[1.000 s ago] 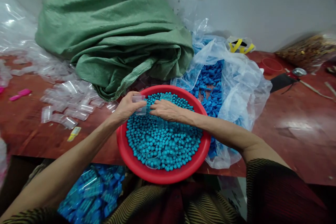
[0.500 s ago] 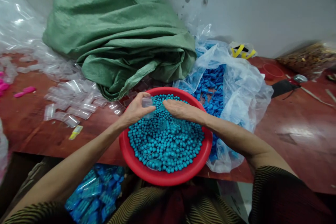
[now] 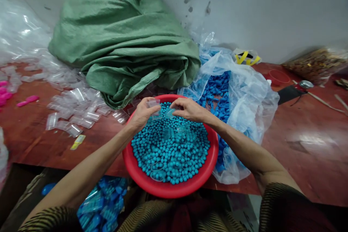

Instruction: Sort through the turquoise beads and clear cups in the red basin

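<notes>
A red basin (image 3: 136, 172) full of small teal balls (image 3: 174, 152) stands at the table's front edge. Over its far side my left hand (image 3: 143, 113) holds a small clear plastic case (image 3: 153, 106). My right hand (image 3: 189, 109) hovers just right of it, fingers pinched on a second clear piece (image 3: 170, 112) that meets the case. A few clear cases lie on the balls near the basin's front.
A green woven sack (image 3: 125, 40) is heaped behind the basin. Several clear cases (image 3: 73, 110) are strewn on the red table at left. A clear bag of blue parts (image 3: 220, 90) lies at right. Filled blue packs (image 3: 102, 208) sit below the table edge.
My right hand lifted off the balls and now pinches a clear piece against the case in my left hand. The view shifted slightly.
</notes>
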### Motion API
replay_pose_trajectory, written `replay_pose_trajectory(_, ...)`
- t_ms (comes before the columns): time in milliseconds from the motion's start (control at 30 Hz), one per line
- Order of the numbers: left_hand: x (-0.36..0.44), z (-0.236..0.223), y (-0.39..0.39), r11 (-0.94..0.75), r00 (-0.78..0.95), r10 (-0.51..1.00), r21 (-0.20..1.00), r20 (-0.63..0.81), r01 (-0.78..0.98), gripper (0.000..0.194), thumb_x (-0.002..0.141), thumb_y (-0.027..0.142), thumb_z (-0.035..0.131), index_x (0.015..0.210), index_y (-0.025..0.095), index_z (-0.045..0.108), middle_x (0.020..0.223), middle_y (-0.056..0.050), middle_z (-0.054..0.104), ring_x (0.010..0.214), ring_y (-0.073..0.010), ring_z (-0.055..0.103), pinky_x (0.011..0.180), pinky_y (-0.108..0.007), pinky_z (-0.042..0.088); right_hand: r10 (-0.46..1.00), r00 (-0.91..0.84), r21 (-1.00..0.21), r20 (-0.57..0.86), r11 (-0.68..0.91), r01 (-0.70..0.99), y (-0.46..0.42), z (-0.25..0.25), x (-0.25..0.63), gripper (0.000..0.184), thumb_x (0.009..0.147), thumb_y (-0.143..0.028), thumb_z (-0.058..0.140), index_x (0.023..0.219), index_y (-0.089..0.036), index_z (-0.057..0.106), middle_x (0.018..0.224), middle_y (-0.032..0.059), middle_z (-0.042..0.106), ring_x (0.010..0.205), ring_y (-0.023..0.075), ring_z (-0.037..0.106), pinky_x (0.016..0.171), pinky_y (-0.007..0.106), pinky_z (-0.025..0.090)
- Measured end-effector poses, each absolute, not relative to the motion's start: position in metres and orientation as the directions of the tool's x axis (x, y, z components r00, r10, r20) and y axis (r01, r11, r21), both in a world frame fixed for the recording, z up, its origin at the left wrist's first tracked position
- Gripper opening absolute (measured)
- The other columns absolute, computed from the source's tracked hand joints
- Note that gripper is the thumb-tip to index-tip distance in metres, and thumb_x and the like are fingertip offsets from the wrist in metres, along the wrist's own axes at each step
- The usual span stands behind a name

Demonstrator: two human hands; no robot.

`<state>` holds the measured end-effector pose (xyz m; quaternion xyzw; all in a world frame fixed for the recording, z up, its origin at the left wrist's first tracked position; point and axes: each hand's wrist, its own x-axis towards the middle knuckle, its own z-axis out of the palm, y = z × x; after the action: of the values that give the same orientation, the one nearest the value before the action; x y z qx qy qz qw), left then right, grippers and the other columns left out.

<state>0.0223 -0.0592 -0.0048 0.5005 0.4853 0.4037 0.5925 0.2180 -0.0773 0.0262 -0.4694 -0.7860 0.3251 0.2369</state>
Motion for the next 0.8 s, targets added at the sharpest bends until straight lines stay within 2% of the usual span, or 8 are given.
replay_pose_trajectory(100,0.031,-0.009,-0.063,0.248,0.181,0.957,0.963,-0.226,-0.105,0.052,0.056,0.027,0.075,0.102,0.016,0.052,0.086,0.0,0.062,0.072,-0.0122,0.06,0.064,-0.026,0.049,0.885,-0.454,-0.695,0.107,0.393,0.602,-0.082,0.026,0.208,0.017,0.072,-0.014,0.065,0.089,-0.014,0.065,0.076,-0.0003,0.058,0.069,0.0117,0.05,0.067,0.025,0.039)
replay_pose_trajectory(233,0.035,-0.012,-0.07,0.317,0.179,0.944,0.917,-0.279,-0.241,0.053,0.057,0.028,0.075,0.104,0.019,0.05,0.088,0.001,0.061,0.071,-0.013,0.06,0.061,-0.027,0.051,0.947,-0.27,-0.781,0.172,0.298,0.549,-0.086,0.016,0.193,0.016,0.074,-0.021,0.066,0.089,-0.014,0.062,0.079,0.0001,0.058,0.072,0.0127,0.051,0.068,0.026,0.041)
replay_pose_trajectory(333,0.036,-0.013,-0.073,0.318,0.19,0.944,0.891,-0.268,-0.323,0.048,0.059,0.031,0.074,0.1,0.019,0.052,0.09,0.0,0.062,0.073,-0.0137,0.061,0.06,-0.027,0.051,0.948,-0.203,-0.81,0.247,0.316,0.494,-0.088,0.003,0.184,0.019,0.076,-0.025,0.066,0.092,-0.015,0.063,0.096,0.0053,0.06,0.09,0.0168,0.055,0.08,0.03,0.044)
replay_pose_trajectory(400,0.04,-0.013,-0.075,0.32,0.198,0.944,0.874,-0.263,-0.365,0.041,0.062,0.037,0.071,0.094,0.018,0.054,0.09,-0.002,0.063,0.077,-0.0157,0.062,0.064,-0.028,0.052,0.943,-0.198,-0.831,0.268,0.33,0.448,-0.088,-0.006,0.177,0.029,0.08,-0.027,0.062,0.107,-0.018,0.06,0.113,0.0082,0.058,0.106,0.0188,0.053,0.09,0.033,0.043)
replay_pose_trajectory(500,0.05,-0.007,-0.078,0.341,0.197,0.938,0.861,-0.285,-0.378,0.04,0.068,0.05,0.063,0.088,0.017,0.056,0.089,-0.005,0.066,0.086,-0.0202,0.063,0.071,-0.032,0.053,0.966,-0.16,-0.88,0.201,0.25,0.403,-0.086,-0.014,0.167,0.057,0.08,-0.03,0.062,0.132,-0.018,0.042,0.133,0.0122,0.047,0.122,0.0214,0.045,0.101,0.037,0.038)
replay_pose_trajectory(600,0.057,0.002,-0.078,0.385,0.215,0.921,0.841,-0.325,-0.379,0.049,0.072,0.064,0.052,0.084,0.016,0.056,0.084,-0.007,0.067,0.089,-0.0238,0.064,0.071,-0.035,0.054,0.993,-0.108,-0.938,0.037,0.072,0.34,-0.084,-0.014,0.159,0.08,0.071,-0.033,0.07,0.138,-0.015,0.03,0.134,0.015,0.046,0.123,0.0245,0.046,0.103,0.041,0.037)
replay_pose_trajectory(667,0.058,0.01,-0.077,0.382,0.198,0.923,0.836,-0.329,-0.395,0.054,0.072,0.068,0.048,0.083,0.016,0.056,0.081,-0.008,0.066,0.088,-0.0244,0.064,0.07,-0.035,0.054,0.986,-0.166,-0.975,-0.033,0.004,0.22,-0.083,-0.01,0.156,0.08,0.068,-0.032,0.072,0.134,-0.015,0.031,0.126,0.0128,0.052,0.116,0.0227,0.052,0.099,0.039,0.042)
replay_pose_trajectory(800,0.052,0.016,-0.077,0.338,0.206,0.939,0.861,-0.277,-0.381,0.054,0.072,0.07,0.05,0.087,0.018,0.054,0.08,-0.006,0.065,0.087,-0.0244,0.064,0.068,-0.035,0.054,0.968,-0.249,-0.995,0.015,0.04,0.095,-0.083,-0.005,0.159,0.077,0.061,-0.027,0.075,0.127,-0.017,0.036,0.12,0.0084,0.055,0.109,0.0199,0.055,0.096,0.036,0.044)
